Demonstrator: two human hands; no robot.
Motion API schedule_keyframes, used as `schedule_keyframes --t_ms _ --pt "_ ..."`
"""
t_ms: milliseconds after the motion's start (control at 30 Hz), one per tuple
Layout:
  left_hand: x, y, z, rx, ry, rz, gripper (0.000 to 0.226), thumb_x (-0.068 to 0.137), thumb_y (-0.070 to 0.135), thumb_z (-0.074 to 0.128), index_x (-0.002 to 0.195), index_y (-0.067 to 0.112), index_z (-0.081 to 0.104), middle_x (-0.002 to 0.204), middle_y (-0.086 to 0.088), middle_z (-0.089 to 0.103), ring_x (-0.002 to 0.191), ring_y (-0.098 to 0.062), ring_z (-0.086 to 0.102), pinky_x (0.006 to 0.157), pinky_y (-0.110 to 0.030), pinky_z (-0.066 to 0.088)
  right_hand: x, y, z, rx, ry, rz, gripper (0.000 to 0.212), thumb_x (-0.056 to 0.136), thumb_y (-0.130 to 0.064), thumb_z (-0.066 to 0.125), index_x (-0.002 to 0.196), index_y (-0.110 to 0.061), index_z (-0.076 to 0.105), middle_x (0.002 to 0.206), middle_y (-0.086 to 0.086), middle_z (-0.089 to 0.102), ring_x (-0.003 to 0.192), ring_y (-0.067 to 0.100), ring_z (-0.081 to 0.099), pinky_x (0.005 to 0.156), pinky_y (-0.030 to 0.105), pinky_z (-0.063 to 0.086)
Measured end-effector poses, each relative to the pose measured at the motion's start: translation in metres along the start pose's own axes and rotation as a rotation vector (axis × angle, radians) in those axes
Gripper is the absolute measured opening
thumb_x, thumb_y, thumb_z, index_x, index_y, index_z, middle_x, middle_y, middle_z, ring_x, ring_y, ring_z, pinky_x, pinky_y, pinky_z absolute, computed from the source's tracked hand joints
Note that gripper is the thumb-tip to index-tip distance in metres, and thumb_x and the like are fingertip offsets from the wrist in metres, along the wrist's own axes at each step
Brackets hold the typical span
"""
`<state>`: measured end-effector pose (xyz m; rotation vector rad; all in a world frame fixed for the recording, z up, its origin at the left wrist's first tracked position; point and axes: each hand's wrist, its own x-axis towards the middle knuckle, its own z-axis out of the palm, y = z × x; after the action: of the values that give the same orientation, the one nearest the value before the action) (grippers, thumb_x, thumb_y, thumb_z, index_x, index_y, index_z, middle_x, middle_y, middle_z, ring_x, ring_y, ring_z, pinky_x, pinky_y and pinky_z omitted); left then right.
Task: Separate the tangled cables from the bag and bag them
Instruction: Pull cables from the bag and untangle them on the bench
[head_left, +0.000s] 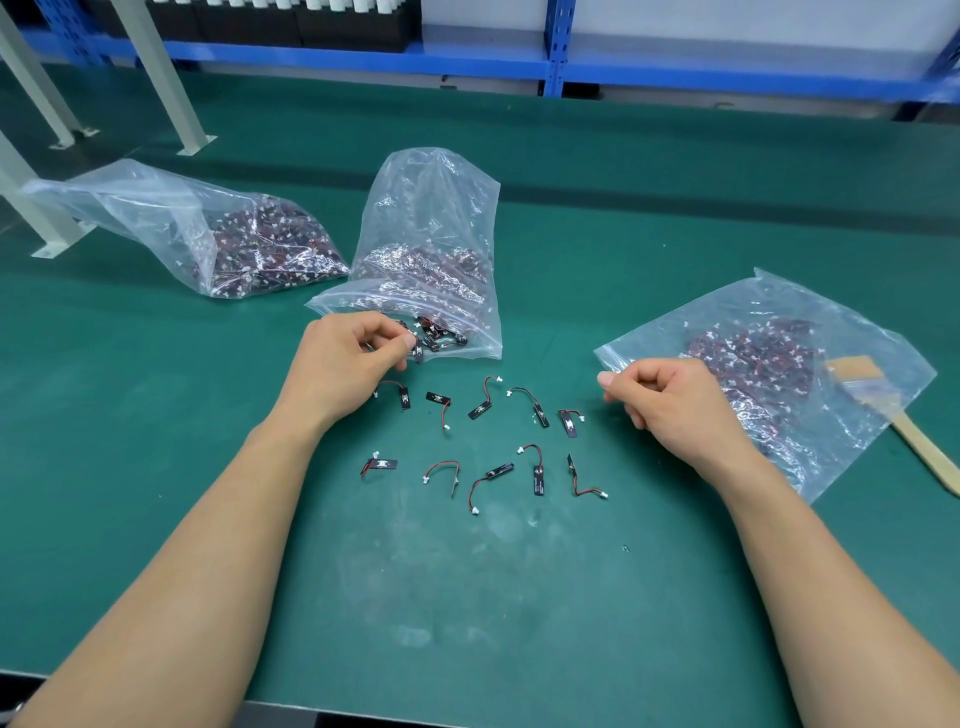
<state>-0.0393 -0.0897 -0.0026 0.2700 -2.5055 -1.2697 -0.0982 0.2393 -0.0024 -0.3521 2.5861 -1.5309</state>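
Pinching one cable at the mouth of the small zip bag near the table centre, the L hand grips it w/ fingertips. R hand is curled just beside the right-side zip bag; can't tell if it holds anything. Ten loose cables lie in two rows btwn the hands.

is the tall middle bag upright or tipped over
Upright: the middle bag stands on the table, its crumpled top rising above the cables piled in its bottom.
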Motion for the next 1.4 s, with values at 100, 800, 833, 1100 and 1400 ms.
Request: schedule_keyframes --t_ms 100,800,833,1100,1400 --pt "0.0 0.0 0.0 0.003 -0.003 -0.001 0.015 0.09 0.034 0.071 0.076 0.029 0.073 0.066 0.01 0.071 0.047 -0.003 0.044 0.048 -0.008 0.035 0.0 0.0 0.0 0.0 -0.001 0.001 0.035 0.092 -0.034 0.071 0.063 -0.015 0.069 0.045 -0.004 0.05 0.046 0.012 0.038 0.045 0.014 0.032" --pt "-0.004 0.001 0.0 0.0 -0.005 -0.005 0.014 0.091 0.032 0.071 0.078 0.03 0.074 0.067 0.01 0.072 0.049 -0.002 0.047 0.049 -0.009 0.039 -0.002 -0.001 0.002 -0.006 0.008 -0.041 0.034 0.093 -0.031 0.071 0.062 -0.016 0.068 0.045 -0.005 0.05 0.041 0.009 0.037 0.044 0.013 0.031" --pt "-0.005 0.002 0.0 -0.014 -0.002 -0.007 0.013 0.091 0.031 0.071 0.079 0.03 0.074 0.067 0.01 0.072 0.05 -0.002 0.048 0.05 -0.01 0.04 -0.003 -0.002 0.002 -0.006 0.01 -0.052 0.034 0.093 -0.031 0.071 0.063 -0.015 0.068 0.045 -0.005 0.05 0.041 0.009 0.037 0.044 0.013 0.032" --pt "-0.025 0.004 -0.008 -0.016 -0.042 0.014 0.016 0.094 0.023 0.067 0.094 0.038 0.073 0.089 0.008 0.075 0.088 -0.011 0.065 0.079 -0.026 0.05 -0.005 -0.004 0.001 -0.047 0.038 -0.121 0.032 0.091 -0.03 0.072 0.063 -0.014 0.066 0.048 -0.005 0.046 0.044 0.009 0.034 0.045 0.017 0.031" --pt "-0.058 0.016 -0.003 0.069 -0.342 0.033 0.046 0.087 0.054 0.062 0.132 0.05 0.051 0.137 0.026 0.051 0.124 0.013 0.045 0.102 -0.013 0.034 -0.005 -0.007 -0.002 0.0 0.066 -0.131 0.031 0.091 -0.03 0.072 0.065 -0.012 0.068 0.046 -0.007 0.049 0.042 0.007 0.036 0.045 0.014 0.031"
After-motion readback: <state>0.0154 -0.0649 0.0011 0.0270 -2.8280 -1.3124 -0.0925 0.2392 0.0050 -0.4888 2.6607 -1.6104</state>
